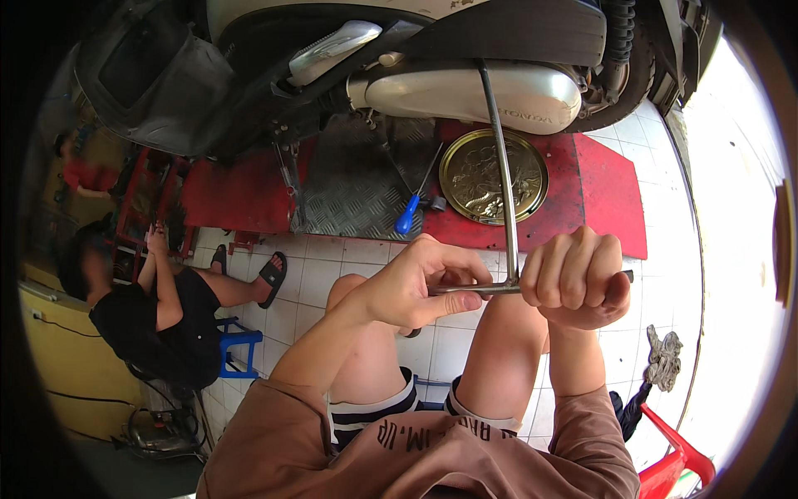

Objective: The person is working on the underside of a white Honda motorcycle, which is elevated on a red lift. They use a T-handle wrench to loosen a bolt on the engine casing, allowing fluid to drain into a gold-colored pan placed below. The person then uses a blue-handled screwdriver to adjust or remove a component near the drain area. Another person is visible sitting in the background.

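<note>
My left hand (pixel 432 283) is closed round the left side of the crossbar of a long steel T-handle wrench (pixel 508 208), its thumb along the bar. My right hand (pixel 573 274) grips the bar's right side in a fist. The shaft runs up from the crossbar to the underside of a scooter's dark side panel (pixel 515 29), above the silver transmission cover (pixel 465 100); its tip is hidden. On the red platform (pixel 615 216) below the scooter are a round gold tray (pixel 457 183), a blue-handled screwdriver (pixel 406 214) and a metal plate (pixel 349 208).
At the left, one person (pixel 125 324) sits on a blue stool (pixel 245 341), another (pixel 87 175) farther back. A compressor (pixel 162 432) is at lower left. A red chair (pixel 682 453) and a crumpled rag (pixel 663 358) are at the right, on the tiled floor (pixel 291 324) beside a bright opening.
</note>
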Motion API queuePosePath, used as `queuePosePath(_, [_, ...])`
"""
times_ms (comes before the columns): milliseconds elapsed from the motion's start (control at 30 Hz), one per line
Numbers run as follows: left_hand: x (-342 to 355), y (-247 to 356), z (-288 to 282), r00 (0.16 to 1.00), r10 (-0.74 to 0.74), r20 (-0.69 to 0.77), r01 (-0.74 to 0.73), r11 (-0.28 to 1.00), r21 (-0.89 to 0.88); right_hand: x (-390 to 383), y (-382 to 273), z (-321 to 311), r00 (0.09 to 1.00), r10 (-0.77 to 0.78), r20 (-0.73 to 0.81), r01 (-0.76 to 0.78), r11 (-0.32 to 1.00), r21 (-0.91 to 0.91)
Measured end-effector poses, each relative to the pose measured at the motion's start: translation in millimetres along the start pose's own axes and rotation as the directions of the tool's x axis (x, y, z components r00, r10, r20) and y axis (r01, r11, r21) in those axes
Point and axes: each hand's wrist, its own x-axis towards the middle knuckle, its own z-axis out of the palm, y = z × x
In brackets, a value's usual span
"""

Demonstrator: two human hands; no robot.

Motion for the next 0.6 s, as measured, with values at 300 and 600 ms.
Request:
queuePosePath(300, [30, -17, 73, 0.646, 0.322, -0.692, -0.762, 0.326, -0.56, -12, 17, 14, 0.943, -0.156, -0.295, 0.195, 0.975, 0.108])
queuePosePath(600, [16, -21, 48, 0.751, 0.348, -0.562, -0.637, 0.153, -0.756, -2, -48, 57, 0.89, 0.068, -0.45, -0.455, 0.151, -0.877])
